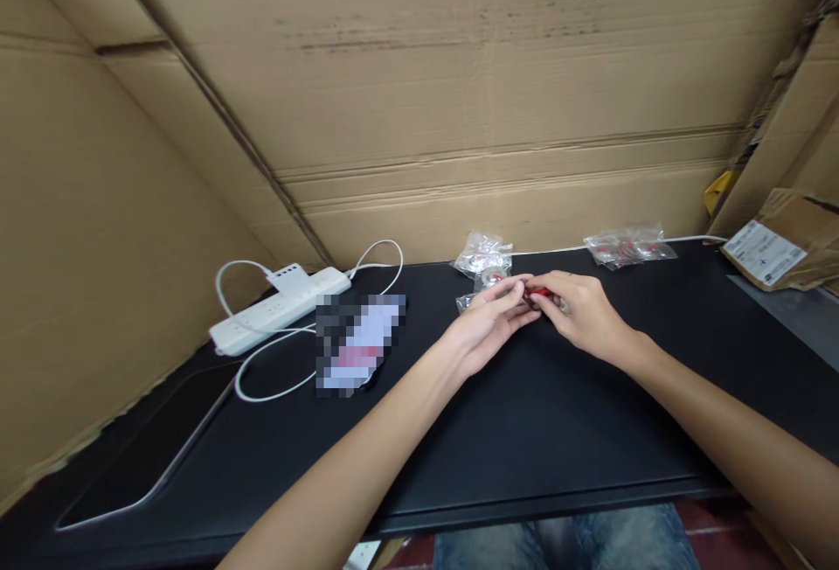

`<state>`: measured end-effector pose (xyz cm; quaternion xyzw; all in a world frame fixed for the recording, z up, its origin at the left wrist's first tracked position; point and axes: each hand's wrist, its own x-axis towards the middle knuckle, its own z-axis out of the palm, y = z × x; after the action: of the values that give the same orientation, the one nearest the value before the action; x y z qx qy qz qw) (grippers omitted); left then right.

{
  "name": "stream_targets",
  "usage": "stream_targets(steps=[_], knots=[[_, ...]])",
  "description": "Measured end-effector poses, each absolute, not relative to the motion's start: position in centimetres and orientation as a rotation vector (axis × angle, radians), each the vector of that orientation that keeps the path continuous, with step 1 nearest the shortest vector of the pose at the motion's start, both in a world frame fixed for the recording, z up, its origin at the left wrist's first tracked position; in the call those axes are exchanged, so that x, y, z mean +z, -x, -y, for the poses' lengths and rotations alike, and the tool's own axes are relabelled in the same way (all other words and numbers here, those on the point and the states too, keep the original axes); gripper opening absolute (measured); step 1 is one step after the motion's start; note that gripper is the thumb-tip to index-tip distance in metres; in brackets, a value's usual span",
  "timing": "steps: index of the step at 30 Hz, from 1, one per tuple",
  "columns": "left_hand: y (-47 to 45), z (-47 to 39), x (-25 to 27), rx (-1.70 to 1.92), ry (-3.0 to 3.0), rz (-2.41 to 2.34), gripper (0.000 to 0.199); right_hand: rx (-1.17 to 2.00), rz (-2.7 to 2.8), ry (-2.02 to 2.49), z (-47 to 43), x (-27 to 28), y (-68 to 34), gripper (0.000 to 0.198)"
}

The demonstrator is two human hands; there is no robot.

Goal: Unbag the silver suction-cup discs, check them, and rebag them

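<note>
— Cardboard walls [459, 72] on three sides, black tabletop [557, 430] below. What do we log for the hands?

— Both forearms come in from six o'clock and meet at the desk's centre. Left hand [488, 321] lies palm half up, fingers curled narrow, tips touching a small red part [538, 292]. Right hand [580, 312] is knuckles up, its fingers pinched close on the same part from the three o'clock side. We hold the piece between both hands, just above the tabletop.

— Items around?

— At twelve o'clock of the hands, touching distance, a clear plastic bag [483, 255] with small red-and-white pieces inside; how many, we cannot tell. A second clear bag [627, 246] at two o'clock, well apart, also with red pieces. At nine o'clock, a white power strip [275, 312] with its white cable [275, 378] looped over the desk, and beside it a blurred flat object [357, 343]. At three o'clock, far edge, a brown parcel with a white label [766, 251].

— Anything in the way?

— Fingers cover most of the red part; its shape is unclear to us.
</note>
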<state>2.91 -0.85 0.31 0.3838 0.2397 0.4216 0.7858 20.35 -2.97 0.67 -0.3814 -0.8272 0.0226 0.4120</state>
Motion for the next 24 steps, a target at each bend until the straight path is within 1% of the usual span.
stream_targets(steps=[8, 24], knots=[[-2.84, 0.76, 0.26, 0.928, -0.833, -0.547, 0.018, 0.120, 2.074, 0.930, 3.19, 0.95, -20.51, 0.019], [-2.91, 0.91, 0.41, 0.912, -0.846, -0.567, 0.018, -0.029, 2.201, 0.991, 2.94, 0.90, -21.04, 0.025]])
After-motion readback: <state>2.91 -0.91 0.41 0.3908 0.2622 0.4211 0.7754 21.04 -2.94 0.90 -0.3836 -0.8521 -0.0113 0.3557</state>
